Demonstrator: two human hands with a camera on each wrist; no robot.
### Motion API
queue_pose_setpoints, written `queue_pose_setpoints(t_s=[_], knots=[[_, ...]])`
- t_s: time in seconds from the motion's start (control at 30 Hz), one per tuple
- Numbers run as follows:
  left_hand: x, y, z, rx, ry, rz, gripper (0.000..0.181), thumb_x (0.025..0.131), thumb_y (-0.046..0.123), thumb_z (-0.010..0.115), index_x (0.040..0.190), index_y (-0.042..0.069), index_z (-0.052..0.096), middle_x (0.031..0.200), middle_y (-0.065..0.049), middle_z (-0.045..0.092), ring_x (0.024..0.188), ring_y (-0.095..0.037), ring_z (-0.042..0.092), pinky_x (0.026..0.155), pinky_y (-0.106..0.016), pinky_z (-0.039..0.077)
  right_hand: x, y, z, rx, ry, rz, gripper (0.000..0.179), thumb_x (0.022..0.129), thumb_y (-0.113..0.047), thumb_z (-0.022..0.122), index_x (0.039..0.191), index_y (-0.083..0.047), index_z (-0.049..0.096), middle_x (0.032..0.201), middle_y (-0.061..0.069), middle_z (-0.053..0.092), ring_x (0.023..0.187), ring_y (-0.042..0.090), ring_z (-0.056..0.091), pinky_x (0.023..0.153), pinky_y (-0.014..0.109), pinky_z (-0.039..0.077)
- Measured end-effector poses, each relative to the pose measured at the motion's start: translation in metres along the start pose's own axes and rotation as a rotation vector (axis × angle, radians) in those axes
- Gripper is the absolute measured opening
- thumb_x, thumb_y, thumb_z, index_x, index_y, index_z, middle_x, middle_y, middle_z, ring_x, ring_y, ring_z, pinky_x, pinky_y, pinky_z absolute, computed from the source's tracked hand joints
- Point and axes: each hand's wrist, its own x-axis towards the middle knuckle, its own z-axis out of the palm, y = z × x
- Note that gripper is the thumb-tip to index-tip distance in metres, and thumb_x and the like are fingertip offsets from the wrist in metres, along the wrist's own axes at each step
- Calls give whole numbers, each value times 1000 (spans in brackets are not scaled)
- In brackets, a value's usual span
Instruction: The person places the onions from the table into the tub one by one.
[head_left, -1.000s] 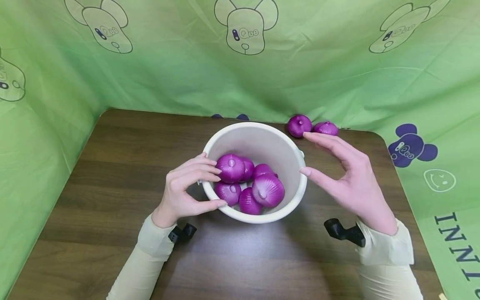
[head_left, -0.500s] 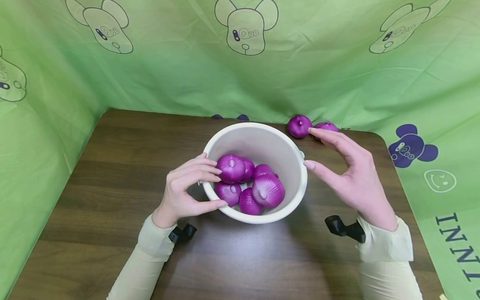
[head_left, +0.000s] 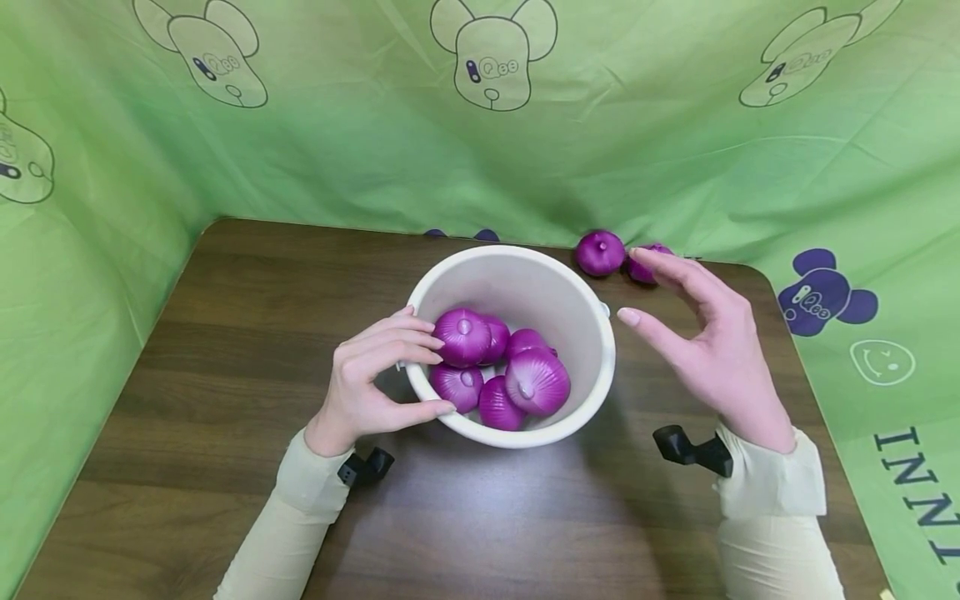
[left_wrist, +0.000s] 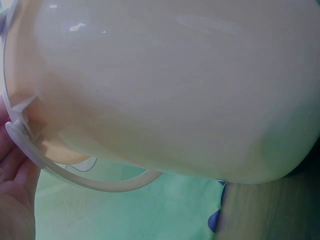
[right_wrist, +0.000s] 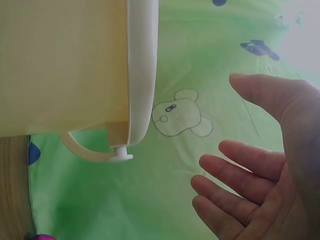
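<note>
A white bucket (head_left: 517, 283) stands upright mid-table, with several purple onions (head_left: 537, 382) inside. My left hand (head_left: 378, 383) grips its left rim, fingers over the edge and thumb along the near rim. The bucket's wall (left_wrist: 165, 85) fills most of the left wrist view, its handle (left_wrist: 110, 186) hanging below the rim. Off the bucket's right side, my right hand (head_left: 716, 350) is raised with nothing in it, thumb and fingers spread apart. Behind its fingertips lie two more onions: a whole one (head_left: 600, 252) and another (head_left: 647, 271) partly hidden by the fingers.
The brown wooden table (head_left: 247, 333) ends at a green cloth (head_left: 360, 158) with printed cartoon heads, which hangs behind and at both sides. Both onions outside the bucket sit at the back edge, against the cloth. A black wrist camera (head_left: 690, 450) juts inward from the right sleeve.
My right hand has drifted away from the bucket's rim, to the right and slightly back, and now overlaps the farther-right onion more. The left hand, bucket and onions stay put.
</note>
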Motion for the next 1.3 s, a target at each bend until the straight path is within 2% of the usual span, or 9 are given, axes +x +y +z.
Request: queue_pose_setpoints(t_s=[0.2,0.4,0.7,0.93,1.3], knots=[[0,0,0,-1,-2,-1,40,77,38,90,89,2,77,92,-12,75,91,-35,70,103,-56,50,2,13,-3,21,22,49,58,85,9,77,139,-5,62,138,11,61,131,17,54,113,28,40],[0,1,0,-4,-2,-5,40,77,38,90,89,2,77,92,-13,75,91,-35,70,104,-56,50,5,40,-5,34,75,67,57,85,7,78,138,-5,62,139,12,61,130,17,55,113,29,42],[0,1,0,-3,-2,-7,40,77,38,90,89,2,77,91,-13,75,90,-35,70,104,-56,50,11,62,-7,51,145,153,51,91,-5,78,140,-10,62,139,8,62,126,15,58,111,28,43],[0,0,0,0,3,3,39,77,37,90,89,2,77,92,-12,75,90,-35,70,103,-56,50,14,80,-10,44,178,250,51,93,-15,77,141,-13,61,140,6,61,126,13,58,110,26,44],[0,0,0,-5,5,7,40,77,37,90,89,2,77,92,-13,75,90,-35,70,103,-56,50,12,111,-8,70,199,314,51,94,-16,76,142,-8,59,143,12,58,127,14,56,111,30,44]])
